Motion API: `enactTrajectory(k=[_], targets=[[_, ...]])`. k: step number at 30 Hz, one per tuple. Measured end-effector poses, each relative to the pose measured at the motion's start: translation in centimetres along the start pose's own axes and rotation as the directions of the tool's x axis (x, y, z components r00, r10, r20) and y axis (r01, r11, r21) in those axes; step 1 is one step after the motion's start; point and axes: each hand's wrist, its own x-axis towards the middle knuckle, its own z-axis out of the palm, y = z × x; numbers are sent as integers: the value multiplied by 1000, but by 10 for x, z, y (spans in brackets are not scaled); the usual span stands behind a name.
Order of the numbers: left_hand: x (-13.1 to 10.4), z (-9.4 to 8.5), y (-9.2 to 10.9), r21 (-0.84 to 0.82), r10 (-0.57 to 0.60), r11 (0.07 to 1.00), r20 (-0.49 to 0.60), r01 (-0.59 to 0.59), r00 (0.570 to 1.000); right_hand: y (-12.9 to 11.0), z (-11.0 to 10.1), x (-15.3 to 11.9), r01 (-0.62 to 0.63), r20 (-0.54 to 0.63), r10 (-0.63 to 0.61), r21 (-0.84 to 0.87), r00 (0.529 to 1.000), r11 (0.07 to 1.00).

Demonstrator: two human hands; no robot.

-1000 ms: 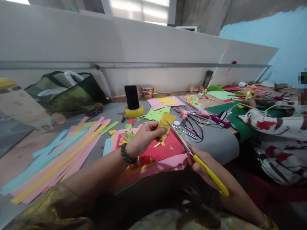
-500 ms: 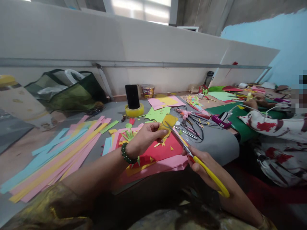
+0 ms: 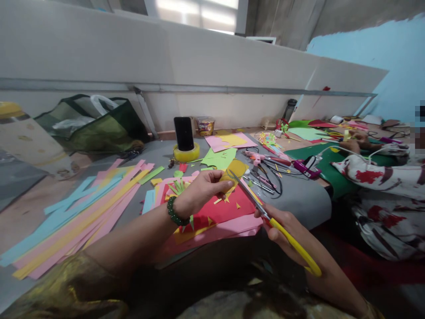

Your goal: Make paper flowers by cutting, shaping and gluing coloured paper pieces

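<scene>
Between the thumb and fingers of my left hand (image 3: 204, 191) is a small piece of yellow paper (image 3: 237, 168), held up above the table. My right hand (image 3: 282, 226) grips the yellow-handled scissors (image 3: 247, 191), whose blade tips meet the paper beside my left thumb. Whether the blades are fully closed is hard to make out. Below both hands lies a stack of red paper (image 3: 229, 212) and pink sheets, scattered with small yellow and green cut scraps. A green bead bracelet (image 3: 175, 212) circles my left wrist.
Paper strips (image 3: 86, 212) in pink, blue and yellow spread at the left. A phone (image 3: 183, 134) leans upright on a tape roll (image 3: 186, 153). Glue guns (image 3: 257, 157) and cables lie right of centre. A green bag (image 3: 96, 124) stands back left; a co-worker's sleeve (image 3: 375, 170) is at right.
Both hands, the scissors and the paper hold nearly the same pose. My right hand and the scissors have shifted very slightly right and down.
</scene>
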Motion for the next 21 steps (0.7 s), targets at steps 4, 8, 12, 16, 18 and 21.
enactTrajectory(k=[4,8,12,16,18,21], targets=[[1,-2,0,20,2,1000,15,-3,1000,-11,-4,-4,-13,2,13,-19,1000,1000],[1,-3,1,44,0,999,15,-1,1000,-13,-5,-5,-6,5,6,-45,1000,999],[0,-2,4,57,-8,998,19,7,1000,-13,-6,-8,-6,-9,5,-64,1000,998],[0,-3,5,70,-13,998,24,11,1000,-15,-5,-13,3,-46,-6,-71,999,998],[-1,-4,6,82,-9,997,30,6,1000,-16,-5,-15,-7,-57,3,-76,998,997],[-1,-4,7,104,-11,995,26,8,1000,-17,-5,-18,-10,-63,5,-93,998,996]])
